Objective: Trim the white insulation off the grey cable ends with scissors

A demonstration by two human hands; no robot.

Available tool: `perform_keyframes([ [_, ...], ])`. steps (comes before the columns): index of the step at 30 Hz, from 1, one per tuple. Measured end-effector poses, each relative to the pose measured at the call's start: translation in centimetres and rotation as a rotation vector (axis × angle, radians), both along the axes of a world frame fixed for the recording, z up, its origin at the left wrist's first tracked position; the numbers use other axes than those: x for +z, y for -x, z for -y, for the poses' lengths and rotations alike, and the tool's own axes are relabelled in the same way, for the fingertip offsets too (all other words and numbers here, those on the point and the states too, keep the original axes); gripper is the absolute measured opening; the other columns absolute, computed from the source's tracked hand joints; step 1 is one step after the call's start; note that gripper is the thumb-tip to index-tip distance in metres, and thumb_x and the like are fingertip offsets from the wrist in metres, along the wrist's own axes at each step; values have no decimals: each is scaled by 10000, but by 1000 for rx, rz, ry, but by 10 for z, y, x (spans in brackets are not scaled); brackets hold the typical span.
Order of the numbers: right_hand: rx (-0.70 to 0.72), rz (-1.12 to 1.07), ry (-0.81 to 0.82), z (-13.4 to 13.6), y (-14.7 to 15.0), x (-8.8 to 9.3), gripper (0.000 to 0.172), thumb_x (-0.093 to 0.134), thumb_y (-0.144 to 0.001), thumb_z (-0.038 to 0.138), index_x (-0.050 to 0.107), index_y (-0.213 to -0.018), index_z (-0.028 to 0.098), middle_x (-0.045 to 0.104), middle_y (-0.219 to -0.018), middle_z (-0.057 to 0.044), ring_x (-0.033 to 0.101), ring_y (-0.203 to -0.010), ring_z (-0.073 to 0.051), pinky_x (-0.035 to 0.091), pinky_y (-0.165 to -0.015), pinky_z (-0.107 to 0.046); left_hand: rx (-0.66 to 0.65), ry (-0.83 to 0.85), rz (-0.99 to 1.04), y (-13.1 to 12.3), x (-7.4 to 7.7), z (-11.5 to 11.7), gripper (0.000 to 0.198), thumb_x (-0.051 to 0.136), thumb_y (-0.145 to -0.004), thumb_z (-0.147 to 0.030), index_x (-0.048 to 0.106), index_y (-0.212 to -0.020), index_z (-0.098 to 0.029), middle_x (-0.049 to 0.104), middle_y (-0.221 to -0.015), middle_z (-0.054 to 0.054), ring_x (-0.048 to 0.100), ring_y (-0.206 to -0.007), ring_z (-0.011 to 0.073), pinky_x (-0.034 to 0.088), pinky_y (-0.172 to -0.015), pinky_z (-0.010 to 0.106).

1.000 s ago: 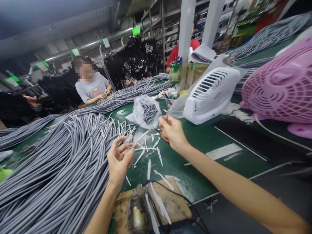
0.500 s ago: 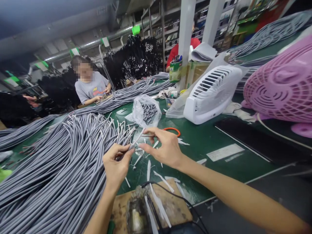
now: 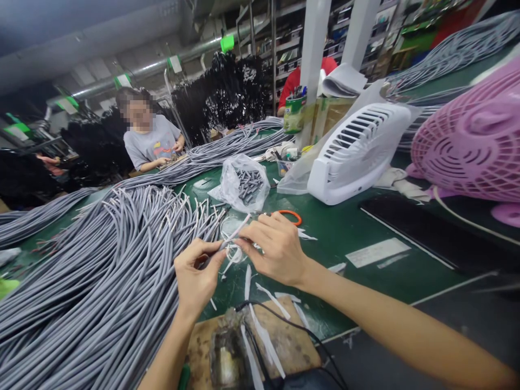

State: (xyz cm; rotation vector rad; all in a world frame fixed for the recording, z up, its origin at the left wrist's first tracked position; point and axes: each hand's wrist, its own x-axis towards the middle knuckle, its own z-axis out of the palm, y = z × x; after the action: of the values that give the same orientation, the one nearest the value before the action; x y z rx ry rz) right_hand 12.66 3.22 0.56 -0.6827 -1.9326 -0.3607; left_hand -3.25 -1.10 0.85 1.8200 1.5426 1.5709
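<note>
My left hand (image 3: 197, 276) pinches the end of a grey cable (image 3: 227, 242) drawn from the big heap of grey cables (image 3: 101, 271) on my left. Just right of it, my right hand (image 3: 274, 246) is curled with thumb and fingers pinched at that same cable end, over the green table (image 3: 349, 233). What it grips is too small to name. White strips of stripped sheath (image 3: 260, 295) lie scattered under both hands. A clear bag of small grey pieces (image 3: 244, 187) sits just beyond them.
Orange-handled scissors (image 3: 290, 216) lie behind my right hand. A white fan (image 3: 357, 151) and a pink fan (image 3: 471, 141) stand on the right. A wooden block with a black cord (image 3: 252, 346) lies near me. A person in a grey shirt (image 3: 152, 143) works across the table.
My right hand came back from near the bag and closed in on the cable end held by my left hand. The left hand lowered slightly.
</note>
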Motion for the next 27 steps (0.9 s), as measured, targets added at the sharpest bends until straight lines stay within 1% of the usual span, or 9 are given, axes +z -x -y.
perform_keyframes([
  [5, -9, 4, -15, -1, 0, 0, 237, 467, -876, 217, 577, -673, 167, 540, -548, 3, 401, -575, -138, 234, -586, -293, -2, 20, 56, -1, 1, 0, 64, 676, -658, -236, 708, -664, -180, 602, -586, 7, 530, -549, 124, 414, -487, 203],
  [10, 36, -14, 5, -1, 0, -2, 228, 485, -862, 190, 567, -651, 157, 541, -542, -8, 430, -570, -134, 229, -577, -288, -15, 20, 49, -2, 1, 0, 70, 671, -664, -236, 709, -669, -177, 602, -578, 6, 524, -532, 117, 415, -485, 201],
  [11, 56, -36, 51, -1, 0, -3, 224, 487, -861, 197, 566, -655, 159, 549, -549, -10, 440, -568, -133, 243, -576, -284, -21, 17, 41, -2, 1, 0, 70, 669, -666, -236, 707, -666, -177, 598, -571, 4, 518, -523, 114, 411, -478, 198],
  [13, 137, -123, 233, -1, 2, -6, 220, 490, -860, 233, 560, -662, 166, 565, -572, -10, 466, -567, -128, 287, -573, -269, -29, 4, 34, -3, 1, -1, 65, 667, -666, -231, 701, -653, -177, 590, -558, 0, 511, -510, 108, 405, -467, 194],
  [17, 492, -379, 791, -3, 10, -9, 270, 516, -828, 387, 531, -669, 170, 558, -593, 0, 483, -524, -108, 362, -508, -225, -50, 9, 62, -4, 1, -1, 55, 672, -647, -218, 679, -626, -168, 593, -555, -3, 530, -511, 111, 422, -472, 194],
  [20, 698, -516, 1052, -4, 15, -10, 355, 576, -747, 505, 508, -667, 166, 506, -546, 22, 441, -466, -89, 347, -436, -206, -70, 31, 50, -7, 0, 0, 56, 664, -655, -217, 667, -644, -162, 611, -580, 3, 555, -526, 115, 439, -487, 194],
  [23, 713, -585, 1100, -4, 17, -9, 377, 613, -709, 520, 485, -647, 170, 447, -501, 46, 401, -438, -75, 335, -425, -200, -24, 1, -6, -8, -1, 2, 109, 656, -678, -215, 656, -779, -174, 585, -577, -18, 538, -504, 98, 424, -476, 177],
  [25, 675, -631, 1063, -5, 15, -8, 377, 599, -719, 524, 477, -651, 174, 435, -493, 48, 400, -438, -77, 338, -429, -202, 21, -48, -48, -8, -2, 3, 164, 654, -688, -207, 621, -848, -189, 529, -549, -47, 512, -477, 86, 415, -473, 169],
  [27, 638, -660, 1021, -5, 13, -6, 374, 582, -729, 529, 476, -664, 177, 433, -491, 46, 404, -437, -81, 336, -424, -203, 18, -109, -136, -6, -2, 4, 141, 625, -720, -187, 595, -858, -198, 526, -580, -45, 505, -484, 82, 411, -481, 166],
])
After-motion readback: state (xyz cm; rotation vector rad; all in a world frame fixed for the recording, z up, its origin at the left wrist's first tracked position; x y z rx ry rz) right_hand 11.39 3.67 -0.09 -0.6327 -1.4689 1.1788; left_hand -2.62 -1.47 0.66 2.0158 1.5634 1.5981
